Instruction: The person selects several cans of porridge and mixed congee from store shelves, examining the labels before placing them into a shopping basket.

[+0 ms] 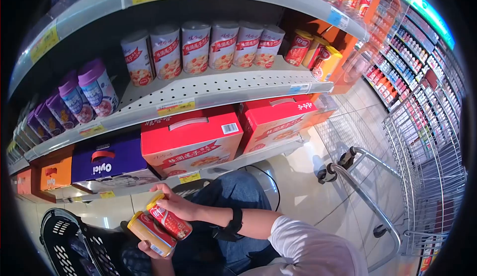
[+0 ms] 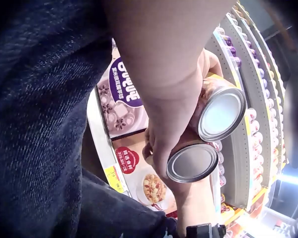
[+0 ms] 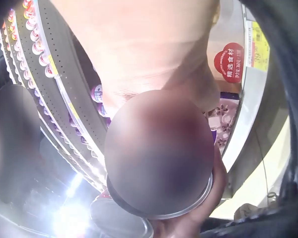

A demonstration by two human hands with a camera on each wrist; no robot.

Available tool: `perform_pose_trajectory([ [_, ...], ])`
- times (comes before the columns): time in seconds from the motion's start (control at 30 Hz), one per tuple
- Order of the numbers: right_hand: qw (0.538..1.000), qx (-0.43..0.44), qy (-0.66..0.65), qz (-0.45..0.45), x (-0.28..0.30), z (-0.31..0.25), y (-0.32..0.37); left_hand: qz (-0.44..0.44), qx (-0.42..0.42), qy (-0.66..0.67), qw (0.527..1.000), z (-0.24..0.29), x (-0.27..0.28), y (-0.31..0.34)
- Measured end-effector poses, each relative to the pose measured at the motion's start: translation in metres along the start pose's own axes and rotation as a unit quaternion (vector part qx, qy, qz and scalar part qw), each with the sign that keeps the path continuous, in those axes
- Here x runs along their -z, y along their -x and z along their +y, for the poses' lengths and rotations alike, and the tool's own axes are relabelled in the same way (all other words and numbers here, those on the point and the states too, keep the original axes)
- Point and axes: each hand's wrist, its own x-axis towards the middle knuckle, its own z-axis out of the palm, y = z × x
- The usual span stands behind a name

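Observation:
In the head view, the left hand (image 1: pixel 158 261) grips a yellow-lidded can (image 1: pixel 149 233) from below. The right hand (image 1: pixel 177 206) holds a red can (image 1: pixel 171 221) with a yellow rim, fingers over its upper end. Both cans are tilted side by side, close together above the lap. Two round metal can ends, one upper (image 2: pixel 222 116) and one lower (image 2: pixel 192 162), face the left wrist view beside the left hand (image 2: pixel 171 109). In the right wrist view a blurred round shape covers most of one can, below the right hand (image 3: pixel 149 54).
A black basket (image 1: pixel 59 231) stands at lower left. Shelves hold white-and-red cans (image 1: pixel 196 47), purple-lidded cans (image 1: pixel 98 87) and a few red and yellow cans (image 1: pixel 298 47). Red gift boxes (image 1: pixel 191 137) and a purple box (image 1: pixel 113 161) sit below. A metal cart (image 1: pixel 422 161) is at right.

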Motion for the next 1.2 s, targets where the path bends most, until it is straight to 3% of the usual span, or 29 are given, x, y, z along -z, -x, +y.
perform_pose_trajectory([
  [0.07, 0.979, -0.072, 0.186, 0.026, -0.001, -0.009, 0.002, 0.004, 0.004, 0.021, 1.0, -0.001, -0.005, -0.002],
  [0.2, 0.96, -0.029, 0.276, 0.037, -0.001, -0.009, 0.003, 0.01, -0.005, 0.025, 1.0, -0.004, 0.002, -0.003],
  [0.3, 0.961, -0.065, 0.265, 0.034, -0.006, -0.017, 0.005, 0.016, 0.011, -0.015, 1.0, -0.003, -0.004, -0.004],
  [0.47, 0.962, -0.037, 0.265, 0.06, -0.011, -0.011, 0.004, 0.021, 0.028, -0.037, 0.999, -0.001, -0.017, -0.008],
  [0.67, 0.948, -0.088, 0.293, 0.088, -0.022, -0.018, 0.003, 0.036, 0.02, -0.006, 0.999, -0.008, 0.005, 0.004],
  [0.73, 0.879, 0.039, 0.465, 0.094, -0.022, -0.009, 0.004, 0.023, 0.021, -0.014, 0.999, -0.007, 0.011, 0.006],
  [0.8, 0.879, 0.018, 0.467, 0.093, -0.022, -0.007, 0.005, -0.019, 0.068, 0.01, 0.997, -0.002, 0.012, 0.004],
  [0.97, 0.855, -0.067, 0.512, 0.05, -0.029, -0.038, 0.009, 0.007, 0.036, 0.037, 0.999, -0.004, -0.023, -0.004],
  [1.0, 0.855, -0.068, 0.512, 0.049, -0.031, -0.042, 0.013, 0.008, 0.035, 0.037, 0.999, -0.004, -0.026, -0.004],
  [1.07, 0.805, -0.002, 0.592, 0.04, -0.034, -0.049, 0.02, 0.013, 0.027, 0.067, 0.997, -0.003, -0.029, -0.003],
  [1.2, 0.814, -0.022, 0.58, 0.016, -0.044, -0.072, 0.036, 0.001, 0.013, 0.079, 0.997, 0.001, -0.032, -0.003],
])
